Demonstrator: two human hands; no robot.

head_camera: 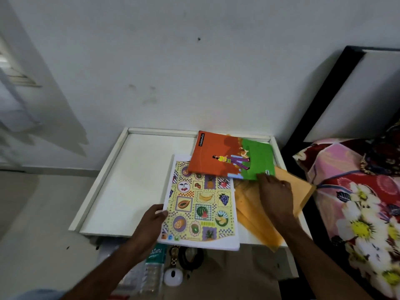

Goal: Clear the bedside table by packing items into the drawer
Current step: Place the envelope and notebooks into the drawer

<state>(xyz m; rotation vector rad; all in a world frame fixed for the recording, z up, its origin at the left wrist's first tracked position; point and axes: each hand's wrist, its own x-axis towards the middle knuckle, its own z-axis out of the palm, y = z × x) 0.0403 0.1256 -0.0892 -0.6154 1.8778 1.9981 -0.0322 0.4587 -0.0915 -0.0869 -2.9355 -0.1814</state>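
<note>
Forearms reach up from the bottom edge toward a white bedside table [121,191] set against a pale wall [194,61]. Nearest the camera, below the table's front edge, the open drawer [259,271] holds a clear water bottle [152,271] with a green label, a wristwatch [174,254], a dark coiled strap or band [192,259] and a small white rounded gadget [172,277]; what the gadget is cannot be told.

The left hand [151,224] grips the left edge of a fruit-patterned notebook [200,204], thumb on the cover and fingers curled underneath. The notebook lies on the tabletop with its near edge overhanging the drawer.

Just to the right, the right hand [275,191] rests palm down with fingers spread flat on an orange envelope [287,198], whose near corner also pokes past the table's front edge. Its fingertips touch the near edge of an orange and green notebook [229,156], which lies farther back, overlapping the top of the fruit-patterned one and reaching the table's raised rear rim.

The left half of the tabletop is bare. To the right stands a bed with a floral blanket [357,191] and a dark-framed headboard [324,92].
</note>
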